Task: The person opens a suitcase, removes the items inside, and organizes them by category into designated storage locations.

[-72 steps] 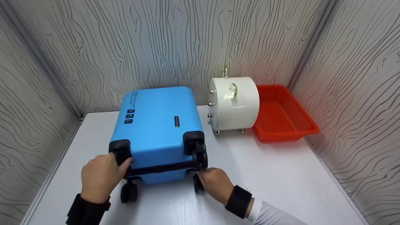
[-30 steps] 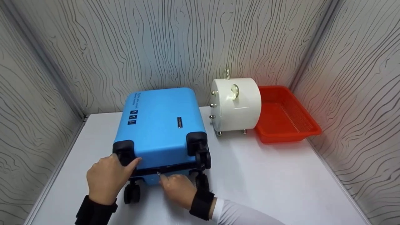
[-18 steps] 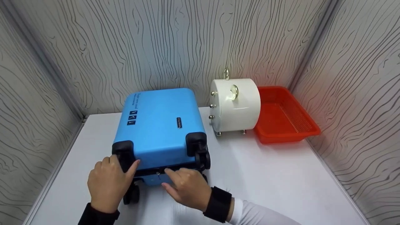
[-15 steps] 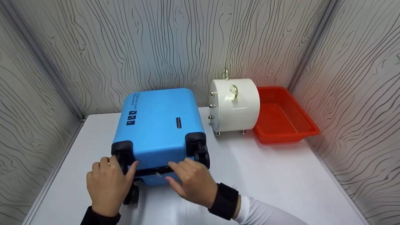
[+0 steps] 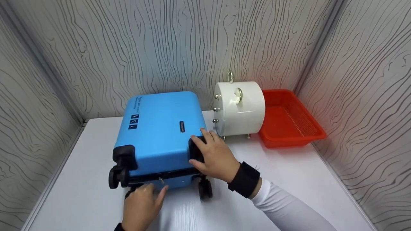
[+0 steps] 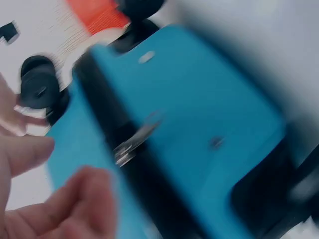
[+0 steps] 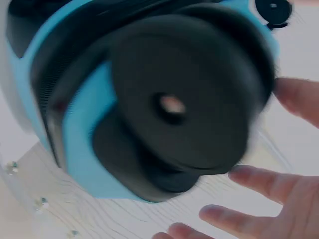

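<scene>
A blue hard-shell suitcase (image 5: pixel 163 128) lies flat, its black wheels facing me. Along the black zipper band (image 5: pixel 173 175) on its near end, a small metal zipper pull (image 5: pixel 161 180) hangs free. My left hand (image 5: pixel 141 205) is just below and left of that pull, thumb and fingers apart with nothing between them. In the left wrist view the metal pull (image 6: pixel 137 142) is a little beyond the blurred fingers (image 6: pixel 89 199). My right hand (image 5: pixel 218 157) is over the black near right corner, fingers spread. In the right wrist view its fingertips (image 7: pixel 244 174) are at the wheel (image 7: pixel 199 119).
To the right of the suitcase stands a white drum (image 5: pixel 242 109) with shiny metal knobs, handles and small feet. Behind it, further right, is a red plastic basket (image 5: pixel 289 141). Wood-grain panels (image 5: pixel 160 45) enclose the white table (image 5: pixel 257 192) at the back and sides.
My left hand has left the near left corner and moved right and down towards the zipper pull. My right hand has moved from the zipper area to the near right corner, while the pull stays mid-band.
</scene>
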The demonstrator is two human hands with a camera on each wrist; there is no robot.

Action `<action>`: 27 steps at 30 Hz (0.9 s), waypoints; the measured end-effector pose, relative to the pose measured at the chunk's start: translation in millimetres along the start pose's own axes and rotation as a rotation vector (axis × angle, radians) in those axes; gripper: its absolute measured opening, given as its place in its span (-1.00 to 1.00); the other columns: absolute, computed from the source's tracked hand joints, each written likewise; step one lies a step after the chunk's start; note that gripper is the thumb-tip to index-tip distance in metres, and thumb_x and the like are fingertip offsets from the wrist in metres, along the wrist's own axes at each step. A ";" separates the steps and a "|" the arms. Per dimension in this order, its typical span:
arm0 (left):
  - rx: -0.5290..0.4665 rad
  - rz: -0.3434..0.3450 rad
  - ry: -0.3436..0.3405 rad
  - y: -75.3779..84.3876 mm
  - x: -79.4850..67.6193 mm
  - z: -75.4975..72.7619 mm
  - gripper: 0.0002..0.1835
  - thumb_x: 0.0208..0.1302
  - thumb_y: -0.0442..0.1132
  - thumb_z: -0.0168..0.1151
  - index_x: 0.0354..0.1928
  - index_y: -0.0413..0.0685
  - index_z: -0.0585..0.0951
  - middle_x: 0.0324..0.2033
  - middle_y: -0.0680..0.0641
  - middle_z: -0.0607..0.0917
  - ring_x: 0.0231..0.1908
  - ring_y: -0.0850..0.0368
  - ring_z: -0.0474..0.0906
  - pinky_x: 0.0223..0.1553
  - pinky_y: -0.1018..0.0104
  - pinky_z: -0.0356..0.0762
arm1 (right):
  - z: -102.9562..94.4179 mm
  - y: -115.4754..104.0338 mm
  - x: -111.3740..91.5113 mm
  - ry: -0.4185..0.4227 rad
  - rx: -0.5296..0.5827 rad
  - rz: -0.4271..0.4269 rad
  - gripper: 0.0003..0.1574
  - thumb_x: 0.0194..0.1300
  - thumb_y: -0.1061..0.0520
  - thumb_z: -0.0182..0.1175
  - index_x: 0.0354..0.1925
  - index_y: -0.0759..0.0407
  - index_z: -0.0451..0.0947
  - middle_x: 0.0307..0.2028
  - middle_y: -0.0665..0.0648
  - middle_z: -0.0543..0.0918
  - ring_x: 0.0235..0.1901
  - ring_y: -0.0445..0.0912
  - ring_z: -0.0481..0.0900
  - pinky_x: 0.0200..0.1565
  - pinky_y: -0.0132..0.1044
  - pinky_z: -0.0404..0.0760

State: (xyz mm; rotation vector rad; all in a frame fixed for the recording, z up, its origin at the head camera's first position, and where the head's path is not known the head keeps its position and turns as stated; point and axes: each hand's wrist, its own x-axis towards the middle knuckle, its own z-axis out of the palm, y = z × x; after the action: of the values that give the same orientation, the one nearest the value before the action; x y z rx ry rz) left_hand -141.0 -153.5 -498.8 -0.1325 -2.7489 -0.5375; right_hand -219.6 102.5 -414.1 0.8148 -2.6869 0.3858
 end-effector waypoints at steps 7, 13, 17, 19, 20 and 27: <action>-0.062 -0.105 -0.112 -12.5 11.8 29.1 -0.52 0.35 0.14 0.50 -0.52 -0.07 0.66 -0.71 -0.03 0.57 -0.67 0.11 0.52 -0.59 0.18 0.36 | 13.3 5.8 -2.3 -0.033 0.082 0.040 -0.18 0.54 -0.18 0.31 0.55 0.17 0.44 0.50 0.51 0.44 0.35 0.40 0.60 0.28 0.26 0.67; -0.124 -0.043 0.010 -13.4 14.8 36.7 -0.80 0.35 -0.14 0.53 -0.37 -0.10 0.79 -0.50 -0.10 0.81 -0.57 0.04 0.68 -0.54 0.11 0.53 | 15.2 4.9 0.2 0.006 0.080 0.042 -0.27 0.57 -0.12 0.29 0.51 0.19 0.49 0.46 0.54 0.47 0.33 0.39 0.63 0.26 0.25 0.68; -0.121 -0.018 0.059 -13.1 12.2 37.3 -0.86 0.33 -0.23 0.49 -0.39 -0.08 0.78 -0.49 -0.11 0.81 -0.55 -0.01 0.70 -0.53 0.05 0.54 | 17.1 4.2 0.8 0.021 0.076 0.034 -0.29 0.58 -0.10 0.29 0.50 0.21 0.51 0.45 0.55 0.49 0.32 0.39 0.65 0.25 0.24 0.69; -0.111 0.000 0.074 -13.5 10.1 37.3 -0.89 0.33 -0.27 0.45 -0.36 -0.11 0.79 -0.48 -0.12 0.81 -0.55 -0.04 0.71 -0.54 0.03 0.56 | 18.9 4.2 0.2 0.026 0.066 0.029 -0.29 0.58 -0.09 0.29 0.50 0.22 0.51 0.44 0.56 0.49 0.30 0.41 0.66 0.25 0.23 0.69; -0.103 0.011 0.080 -13.5 9.0 36.9 -0.90 0.34 -0.29 0.43 -0.35 -0.12 0.79 -0.47 -0.12 0.81 -0.55 -0.04 0.71 -0.55 0.02 0.57 | 19.7 4.2 -0.3 0.028 0.064 0.029 -0.29 0.58 -0.09 0.28 0.50 0.23 0.51 0.45 0.56 0.48 0.29 0.42 0.66 0.24 0.23 0.69; -0.008 0.103 0.190 -16.5 1.8 39.0 -0.59 0.36 -0.30 0.40 -0.64 0.00 0.48 -0.74 0.04 0.48 -0.73 0.05 0.49 -0.70 0.13 0.33 | 19.1 0.6 -0.5 0.042 0.075 0.065 -0.33 0.57 -0.01 0.27 0.49 0.25 0.52 0.45 0.58 0.47 0.24 0.49 0.66 0.20 0.27 0.71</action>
State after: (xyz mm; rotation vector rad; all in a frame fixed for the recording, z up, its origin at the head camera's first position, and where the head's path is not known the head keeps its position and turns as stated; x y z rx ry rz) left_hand -157.2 -153.9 -538.0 -0.2130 -2.5400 -0.5057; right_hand -223.6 96.7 -431.9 0.7328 -2.6788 0.5159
